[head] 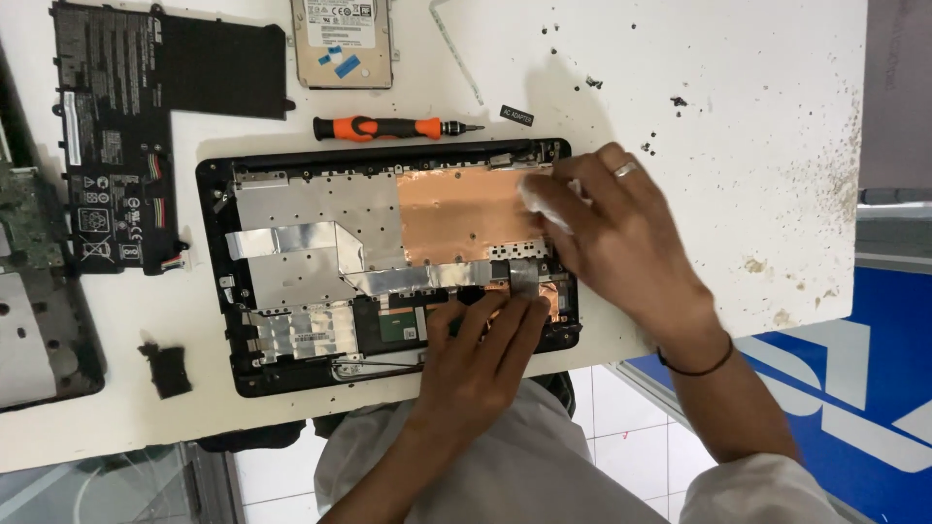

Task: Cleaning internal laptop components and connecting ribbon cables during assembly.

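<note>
While the left hand (485,340) pressed flat on the near right corner of the opened laptop shell (388,262), steadying it, the right hand (612,233) pinched a small white wipe (537,199) against the shell's copper foil (461,209). Beyond the shell lay 1 orange-handled screwdriver (388,127), then a hard drive (343,39) and black battery (126,116), set aside on the white table (699,78).

Labels only here — no screens or packages. The hard drive (343,41) at the top edge of the counter (738,116) wears a white rectangular label with small blue tape bits below it. A little black tag (516,114) with white print lies on the counter just right of the screwdriver tip. The black battery pack (116,136) at left carries white stickers and symbol markings — one narrow white strip along its left edge.
</note>
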